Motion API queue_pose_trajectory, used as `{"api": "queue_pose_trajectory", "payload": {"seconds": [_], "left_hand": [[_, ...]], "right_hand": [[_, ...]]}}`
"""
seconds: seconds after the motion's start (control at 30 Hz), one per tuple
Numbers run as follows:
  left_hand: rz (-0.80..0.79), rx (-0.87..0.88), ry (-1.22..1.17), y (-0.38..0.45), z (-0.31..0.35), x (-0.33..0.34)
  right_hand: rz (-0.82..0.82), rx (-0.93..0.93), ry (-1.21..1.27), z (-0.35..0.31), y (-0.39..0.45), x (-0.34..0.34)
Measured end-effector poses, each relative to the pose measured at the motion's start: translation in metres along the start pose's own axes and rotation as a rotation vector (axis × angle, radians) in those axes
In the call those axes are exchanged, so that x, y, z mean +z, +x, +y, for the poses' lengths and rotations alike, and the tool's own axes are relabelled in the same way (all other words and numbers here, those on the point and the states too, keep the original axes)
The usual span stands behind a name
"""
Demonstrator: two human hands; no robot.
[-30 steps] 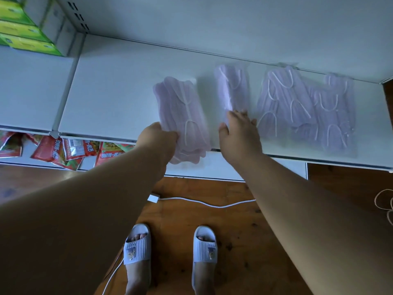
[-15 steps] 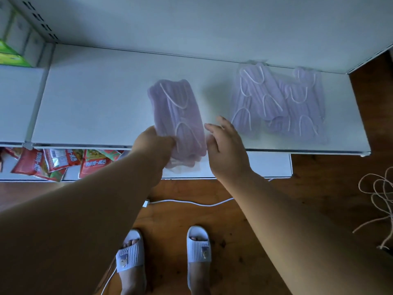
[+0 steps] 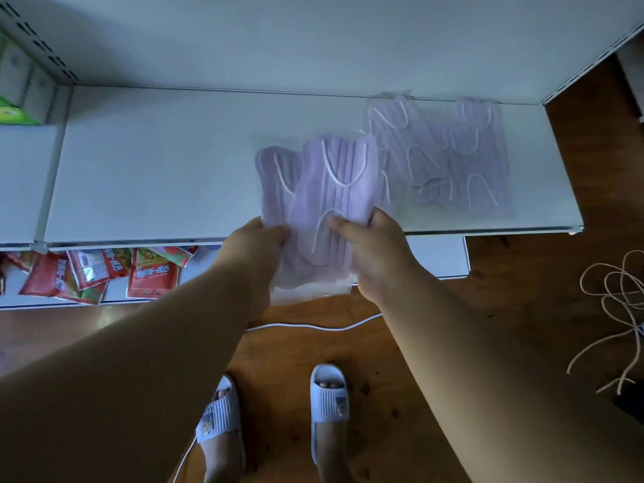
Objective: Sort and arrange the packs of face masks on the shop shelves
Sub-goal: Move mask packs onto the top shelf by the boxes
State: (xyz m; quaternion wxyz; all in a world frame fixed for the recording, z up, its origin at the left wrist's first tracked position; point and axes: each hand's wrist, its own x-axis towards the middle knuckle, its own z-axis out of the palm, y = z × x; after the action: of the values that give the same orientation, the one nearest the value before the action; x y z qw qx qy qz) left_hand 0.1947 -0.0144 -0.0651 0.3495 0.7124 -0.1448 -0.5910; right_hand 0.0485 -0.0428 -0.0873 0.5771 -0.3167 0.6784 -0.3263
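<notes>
A white metal shop shelf point(image 3: 156, 176) runs across the upper half of the view, its front edge just ahead of the person. Beneath it a wooden floor point(image 3: 488, 308) shows, and a lower shelf point(image 3: 115, 294) juts out under the left part of the upper one.

Both forearms reach forward from the bottom corners. Between the hands, two clear packs of lilac face masks point(image 3: 320, 193) with white ear loops are held fanned, one overlapping the other, raised over the front edge of the shelf; their lower ends hang past the edge. The left hand point(image 3: 254, 245) grips the lower left side of the packs with fingers curled behind and thumb on the front. The right hand point(image 3: 376, 249) pinches the lower right side, thumb pressed on the front face and fingers wrapped behind.

To the right, more mask packs point(image 3: 449, 158) lie flat and overlapping on the shelf near its back wall, just beside the held ones.

Red snack packets point(image 3: 150, 273) lie jumbled on the lower shelf. A tangle of pale cord point(image 3: 613, 294) sits on the floor at right, and a white cable point(image 3: 313, 327) crosses the boards. A pair of pale slippers point(image 3: 329, 402) is at the bottom, and a green box point(image 3: 14, 113) is at far left.
</notes>
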Motion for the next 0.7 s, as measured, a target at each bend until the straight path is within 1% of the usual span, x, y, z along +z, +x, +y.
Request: {"api": "queue_pose_trajectory", "payload": {"seconds": [0.1, 0.2, 0.27, 0.33, 0.37, 0.43, 0.53, 0.6, 0.63, 0.67, 0.7], "left_hand": [[0.067, 0.059, 0.06, -0.005, 0.0, 0.011], [0.071, 0.049, -0.032, -0.009, 0.001, 0.024], [0.01, 0.014, -0.089, -0.012, 0.002, 0.032], [-0.058, -0.017, -0.128, -0.014, 0.002, 0.039], [-0.069, -0.017, -0.132, -0.013, 0.001, 0.042], [-0.016, 0.023, -0.073, -0.011, 0.0, 0.049], [0.144, 0.091, 0.041, -0.002, 0.002, 0.051], [0.252, 0.134, 0.136, 0.002, 0.006, 0.05], [0.303, 0.152, 0.194, 0.006, 0.006, 0.048], [0.346, 0.163, 0.259, 0.011, 0.005, 0.046], [0.377, 0.168, 0.313, 0.013, 0.004, 0.044]], "right_hand": [[-0.056, 0.083, 0.16, -0.002, -0.004, -0.015], [-0.101, 0.129, 0.277, -0.002, 0.0, -0.029], [-0.096, 0.118, 0.248, -0.001, 0.006, -0.035], [-0.07, 0.083, 0.149, -0.002, 0.01, -0.04], [-0.059, 0.061, 0.08, -0.004, 0.012, -0.042], [-0.06, -0.023, -0.115, -0.011, 0.016, -0.046], [0.005, -0.177, -0.487, -0.022, 0.031, -0.046], [0.055, -0.311, -0.658, -0.026, 0.044, -0.045], [0.074, -0.411, -0.793, -0.025, 0.053, -0.046], [0.055, -0.472, -0.993, -0.023, 0.06, -0.047], [-0.012, -0.481, -1.198, -0.019, 0.066, -0.048]]}}
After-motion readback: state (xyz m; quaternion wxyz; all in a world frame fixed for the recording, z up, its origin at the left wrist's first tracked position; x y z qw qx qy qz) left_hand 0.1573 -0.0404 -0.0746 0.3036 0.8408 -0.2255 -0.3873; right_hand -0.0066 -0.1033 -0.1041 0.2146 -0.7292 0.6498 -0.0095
